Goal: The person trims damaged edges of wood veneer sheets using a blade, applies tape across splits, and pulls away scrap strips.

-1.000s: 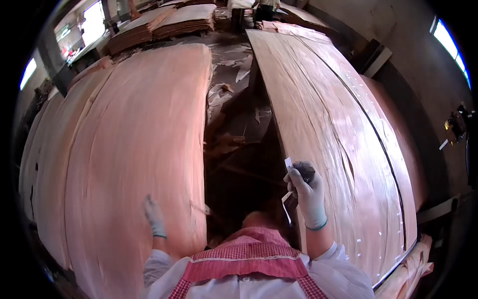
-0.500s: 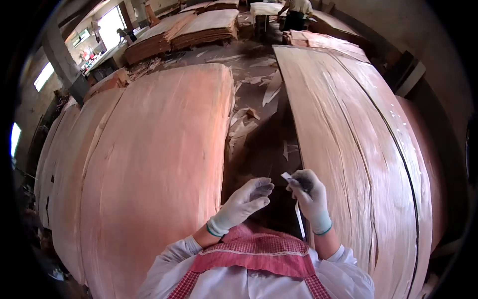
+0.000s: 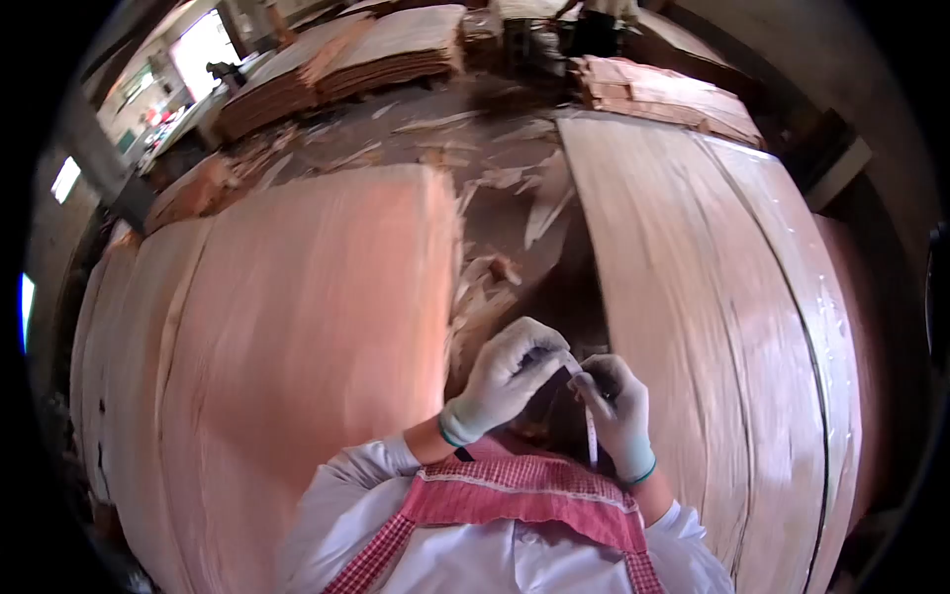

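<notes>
In front of my red checked apron, both gloved hands meet over the gap between two stacks of wood veneer. My right hand (image 3: pixel 618 411) is closed, pinching a narrow white tape (image 3: pixel 592 436) that hangs below its fingers. The thumb and fingertips of my left hand (image 3: pixel 510 381) come together on the tape's upper end, close against the right fingertips. Pinkish veneer sheets (image 3: pixel 307 307) lie on the left. To the right is a paler veneer stack (image 3: pixel 663 267), with a long dark split running along its top sheet.
Veneer scraps (image 3: pixel 485 287) litter the floor between the stacks. More veneer piles (image 3: pixel 391 49) stand at the back, with another pile (image 3: pixel 663 89) beyond the right stack. A person (image 3: pixel 599 25) stands at the far end. A pillar (image 3: pixel 94 148) rises at left.
My left hand has moved up and right, its fingers closing on the tape's end beside my right hand. The camera view has shifted slightly.
</notes>
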### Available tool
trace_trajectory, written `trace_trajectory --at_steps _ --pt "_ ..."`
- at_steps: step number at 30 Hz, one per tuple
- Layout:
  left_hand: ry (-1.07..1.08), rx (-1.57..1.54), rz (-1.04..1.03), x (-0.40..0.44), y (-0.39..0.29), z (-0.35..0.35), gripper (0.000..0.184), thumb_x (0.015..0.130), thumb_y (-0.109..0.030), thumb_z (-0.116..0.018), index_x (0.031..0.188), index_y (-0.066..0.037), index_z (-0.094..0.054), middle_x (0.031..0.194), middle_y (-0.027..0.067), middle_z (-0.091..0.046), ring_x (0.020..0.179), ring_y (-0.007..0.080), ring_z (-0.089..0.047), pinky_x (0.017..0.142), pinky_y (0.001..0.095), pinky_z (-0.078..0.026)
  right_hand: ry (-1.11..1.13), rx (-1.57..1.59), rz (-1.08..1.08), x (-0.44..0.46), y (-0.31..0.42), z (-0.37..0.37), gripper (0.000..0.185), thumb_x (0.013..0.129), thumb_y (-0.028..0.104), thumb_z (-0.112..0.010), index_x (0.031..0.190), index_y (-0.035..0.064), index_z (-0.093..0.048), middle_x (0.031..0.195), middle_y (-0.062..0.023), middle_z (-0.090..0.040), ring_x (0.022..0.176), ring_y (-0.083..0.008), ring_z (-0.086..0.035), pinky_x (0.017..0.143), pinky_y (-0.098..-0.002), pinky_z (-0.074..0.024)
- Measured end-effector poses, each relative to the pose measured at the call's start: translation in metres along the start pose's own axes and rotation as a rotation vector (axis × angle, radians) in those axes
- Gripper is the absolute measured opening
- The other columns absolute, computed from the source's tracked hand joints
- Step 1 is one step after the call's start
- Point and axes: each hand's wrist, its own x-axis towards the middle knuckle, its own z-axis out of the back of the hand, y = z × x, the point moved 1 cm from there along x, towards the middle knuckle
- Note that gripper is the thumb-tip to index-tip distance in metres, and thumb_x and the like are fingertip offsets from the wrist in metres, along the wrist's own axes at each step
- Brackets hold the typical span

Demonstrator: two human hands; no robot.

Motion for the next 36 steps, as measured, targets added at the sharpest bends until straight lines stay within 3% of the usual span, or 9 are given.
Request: trace_trajectory --at_steps 3,4,11,13,20,24,29,33,36 --pt "0.018 0.101 -0.13 0.103 0.044 0.001 0.007 0.086 0.0 -0.062 0.092 -0.003 -0.061 0.082 0.0062 -0.058 0.075 0.0141 -0.059 0.068 0.0266 -0.047 -0.106 0.062 -0.072 0.063 -0.005 0.016 0.011 0.091 0.007 -0.061 0.097 -0.0027 -0.059 0.079 -0.0072 -0.066 0.072 -0.0095 -0.062 0.066 -0.0233 -0.0494" --pt "0.044 -0.041 -0.055 0.132 0.059 -0.004 0.007 0.086 0.0 -0.062 0.091 -0.004 -0.061 0.081 0.0054 -0.058 0.073 0.0134 -0.057 0.066 0.0251 -0.046 -0.147 0.099 -0.104 0.08 -0.006 0.023 0.011 0.091 0.007 -0.06 0.097 -0.0026 -0.059 0.078 -0.0066 -0.066 0.072 -0.009 -0.062 0.065 -0.0227 -0.0491" --pt "0.129 -0.308 -0.32 0.342 0.105 -0.077 0.004 0.088 0.0 -0.061 0.092 0.0 -0.06 0.084 0.0037 -0.059 0.076 0.0087 -0.056 0.071 0.0224 -0.046 -0.431 0.158 -0.202 0.183 -0.022 0.088 0.012 0.092 0.009 -0.059 0.095 -0.0027 -0.06 0.076 -0.0046 -0.065 0.067 -0.0079 -0.059 0.062 -0.022 -0.0475" --pt "0.129 -0.271 -0.302 0.384 0.143 -0.105 0.005 0.088 -0.001 -0.061 0.093 0.001 -0.06 0.084 0.0026 -0.06 0.075 0.0071 -0.055 0.07 0.0215 -0.046 -0.512 0.144 -0.084 0.228 -0.049 0.102 0.012 0.092 0.009 -0.059 0.094 -0.0026 -0.06 0.076 -0.0047 -0.065 0.065 -0.0079 -0.057 0.061 -0.0225 -0.0471" --pt "0.347 -0.475 0.145 0.521 0.27 -0.169 0.012 0.09 0.001 -0.058 0.102 -0.001 -0.058 0.09 0.0008 -0.061 0.083 0.0069 -0.055 0.078 0.021 -0.046 -0.617 0.35 -0.312 0.366 -0.099 0.144 0.017 0.093 0.012 -0.056 0.098 -0.0037 -0.059 0.075 -0.006 -0.063 0.068 -0.0102 -0.06 0.059 -0.024 -0.0482" --pt "0.501 -0.544 0.077 0.6 0.356 -0.241 0.016 0.088 -0.001 -0.062 0.104 -0.001 -0.06 0.092 0.0012 -0.062 0.085 0.0087 -0.056 0.08 0.0213 -0.046 -0.732 0.354 -0.443 0.438 -0.148 0.185 0.018 0.09 0.012 -0.058 0.096 -0.0053 -0.059 0.076 -0.0087 -0.064 0.064 -0.0119 -0.059 0.057 -0.0252 -0.0484" --pt "0.625 0.062 -0.071 0.628 0.533 -0.335 0.014 0.079 -0.01 -0.07 0.092 -0.008 -0.065 0.092 0.0081 -0.064 0.09 0.0216 -0.059 0.08 0.0343 -0.048 -0.903 0.36 -0.686 0.501 -0.283 0.182 0.018 0.089 0.012 -0.059 0.091 -0.0052 -0.06 0.072 -0.0099 -0.064 0.058 -0.0134 -0.059 0.054 -0.0264 -0.0477" --pt "0.635 0.304 -0.119 0.668 0.555 -0.378 0.013 0.078 -0.021 -0.071 0.087 -0.013 -0.067 0.095 0.0097 -0.064 0.095 0.0293 -0.058 0.085 0.0416 -0.045 -1.027 0.398 -0.721 0.554 -0.336 0.193 0.017 0.089 0.013 -0.06 0.088 -0.0042 -0.06 0.071 -0.0086 -0.064 0.056 -0.0133 -0.059 0.053 -0.0278 -0.0473" --pt "0.699 0.306 -0.362 0.706 0.554 -0.424 0.012 0.076 -0.022 -0.07 0.082 -0.012 -0.066 0.095 0.0085 -0.063 0.097 0.0298 -0.056 0.088 0.0418 -0.042 -1.139 0.412 -0.749 0.591 -0.358 0.217 0.016 0.089 0.013 -0.06 0.085 -0.0026 -0.06 0.07 -0.0078 -0.064 0.055 -0.013 -0.058 0.052 -0.028 -0.0459"
